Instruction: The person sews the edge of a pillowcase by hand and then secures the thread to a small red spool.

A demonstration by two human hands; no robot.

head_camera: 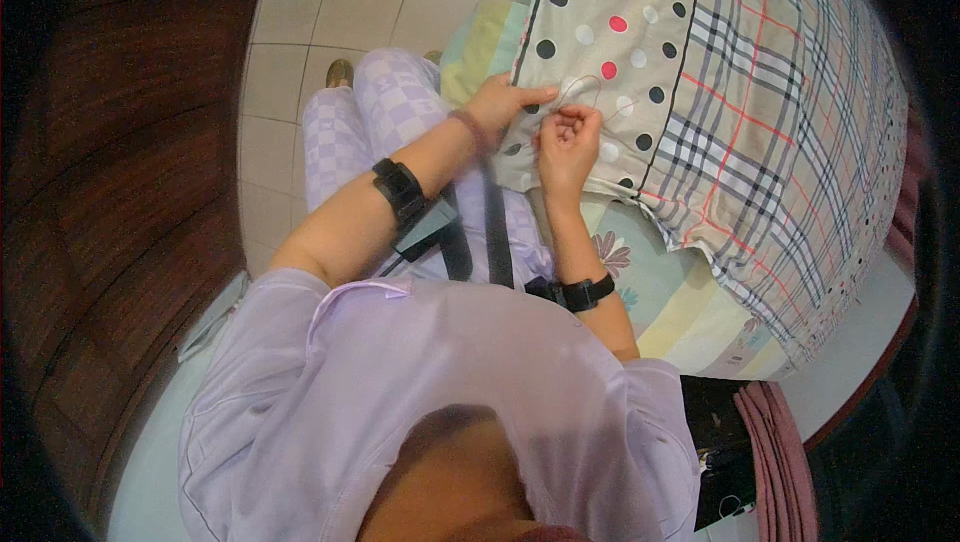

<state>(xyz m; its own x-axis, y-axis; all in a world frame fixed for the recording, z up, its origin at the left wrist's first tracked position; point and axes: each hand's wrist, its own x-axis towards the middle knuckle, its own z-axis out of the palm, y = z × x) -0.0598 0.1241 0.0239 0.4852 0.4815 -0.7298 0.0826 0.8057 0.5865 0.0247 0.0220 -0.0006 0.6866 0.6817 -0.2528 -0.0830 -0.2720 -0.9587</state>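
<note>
A plaid quilt [739, 91] with a polka-dot border [600, 31] is spread before me. At the border's left edge my left hand [501, 108] grips the fabric, its thumb lying on top and its other fingers mostly hidden beneath. Just to the right, my right hand [568, 148] hovers over or rests on the dotted cloth with fingertips pinched together. A thin reddish-brown thread [598, 80] loops up by those fingertips, and a loose strand trails to the right. Whether the pinch also holds a needle is too small to tell.
Under the quilt lies a pastel patterned sheet [660, 257] on a bed. My legs in checkered trousers [397, 91] are beside it, with a dark device [427, 234] and black straps at my lap. Dark wooden panels [150, 189] stand left of the tiled floor [360, 9]. A pink curtain [780, 459] hangs lower right.
</note>
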